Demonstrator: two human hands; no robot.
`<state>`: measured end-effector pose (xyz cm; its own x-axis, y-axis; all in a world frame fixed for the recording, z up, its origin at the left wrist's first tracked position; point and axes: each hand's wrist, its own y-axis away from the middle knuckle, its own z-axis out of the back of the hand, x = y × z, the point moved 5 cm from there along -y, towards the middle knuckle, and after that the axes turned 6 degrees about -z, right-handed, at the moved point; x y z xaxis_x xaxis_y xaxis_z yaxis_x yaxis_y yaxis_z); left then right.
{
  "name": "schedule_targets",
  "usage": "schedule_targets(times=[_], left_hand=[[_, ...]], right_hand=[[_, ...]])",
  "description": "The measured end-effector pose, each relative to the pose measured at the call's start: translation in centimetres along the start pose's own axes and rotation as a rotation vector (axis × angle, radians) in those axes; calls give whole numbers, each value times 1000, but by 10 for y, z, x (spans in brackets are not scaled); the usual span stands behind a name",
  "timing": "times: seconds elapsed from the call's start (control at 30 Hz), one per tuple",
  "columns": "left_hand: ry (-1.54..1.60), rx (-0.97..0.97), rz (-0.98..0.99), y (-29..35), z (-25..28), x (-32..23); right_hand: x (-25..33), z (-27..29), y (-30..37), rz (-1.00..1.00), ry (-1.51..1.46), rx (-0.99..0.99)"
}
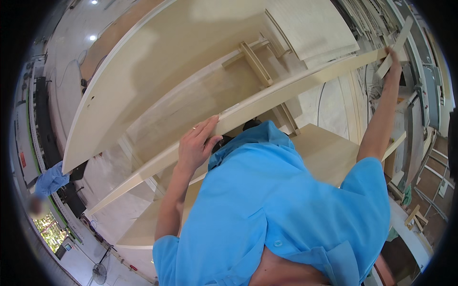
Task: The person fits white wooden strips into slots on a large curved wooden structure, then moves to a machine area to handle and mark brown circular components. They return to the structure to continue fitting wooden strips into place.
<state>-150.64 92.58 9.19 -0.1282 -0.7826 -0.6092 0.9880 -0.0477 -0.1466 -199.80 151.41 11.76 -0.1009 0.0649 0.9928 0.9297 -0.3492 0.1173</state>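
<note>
A long, narrow cream board (281, 91) runs slantwise across the view, from lower left to upper right. My left hand (193, 145) lies over its edge near the middle, fingers stretched out and thumb apart. At the board's far right end, my right hand (392, 61) is closed around a short pale wooden strip (402, 39), which stands crosswise to the board. Part of that hand's grip is hidden. Behind the long board are cream crosspieces (256, 64) and a large cream panel (114, 90) with a curved-looking edge.
Another cream panel (324, 148) lies low beside my body. Many narrow strips (365, 21) are stacked at the upper right. At the far left, a person in blue (51, 181) is beside long equipment. A floor fan (99, 272) stands at the lower left.
</note>
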Motion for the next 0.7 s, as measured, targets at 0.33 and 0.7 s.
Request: schedule_targets(times=[0.33,0.7], left_hand=[[-62,35,6,2,-11,5],[-102,46,-53,3,-10,8]], right_hand=[[0,14,53,273,855,-246],[-34,-60,351,88,1180,255]])
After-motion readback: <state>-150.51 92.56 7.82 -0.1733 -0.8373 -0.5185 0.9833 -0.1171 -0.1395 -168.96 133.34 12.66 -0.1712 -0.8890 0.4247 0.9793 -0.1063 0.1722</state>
